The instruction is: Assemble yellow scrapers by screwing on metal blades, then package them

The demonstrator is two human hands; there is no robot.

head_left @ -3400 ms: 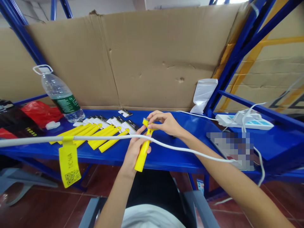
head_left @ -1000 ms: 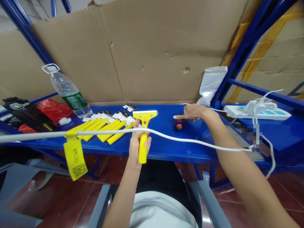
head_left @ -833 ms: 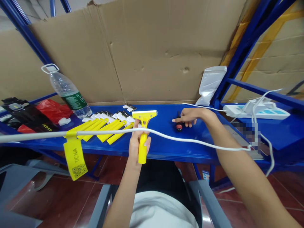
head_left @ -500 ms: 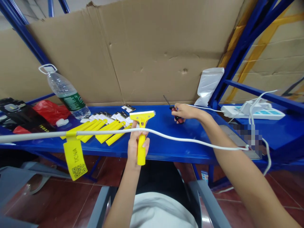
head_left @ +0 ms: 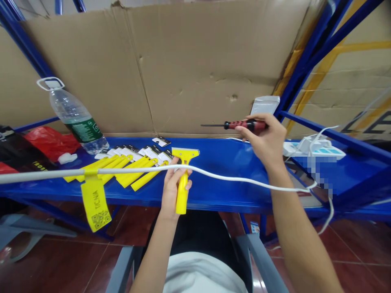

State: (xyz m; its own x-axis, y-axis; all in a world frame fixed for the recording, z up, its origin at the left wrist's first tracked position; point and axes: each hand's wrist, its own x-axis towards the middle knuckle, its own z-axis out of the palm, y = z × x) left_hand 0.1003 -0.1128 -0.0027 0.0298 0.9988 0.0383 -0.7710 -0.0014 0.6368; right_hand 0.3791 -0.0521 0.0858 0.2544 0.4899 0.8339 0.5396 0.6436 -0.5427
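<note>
My left hand (head_left: pixel 171 188) is closed round a yellow scraper (head_left: pixel 182 195), its wide head up with a blade along the top edge and its handle pointing down toward me. My right hand (head_left: pixel 269 140) grips a screwdriver (head_left: pixel 244 124) by its dark red and black handle. The thin shaft points left, held level above the blue table (head_left: pixel 220 191), apart from the scraper. Left of my left hand, several yellow handles (head_left: pixel 139 173) lie in a row with black-and-white cards (head_left: pixel 149 151) at their far ends. Another small card (head_left: pixel 161 141) lies behind them.
A white cable (head_left: pixel 226 178) with a yellow tag (head_left: pixel 95 203) crosses the view in front of my hands. A water bottle (head_left: pixel 80 122) leans at the back left beside a red bag (head_left: pixel 51 142). On the right sits a power strip (head_left: pixel 317 150). Cardboard (head_left: pixel 195 73) lines the back.
My right hand has risen and turned, lifting the screwdriver from low over the table to a level position pointing left. The scraper stays in my left hand, its head slightly tilted.
</note>
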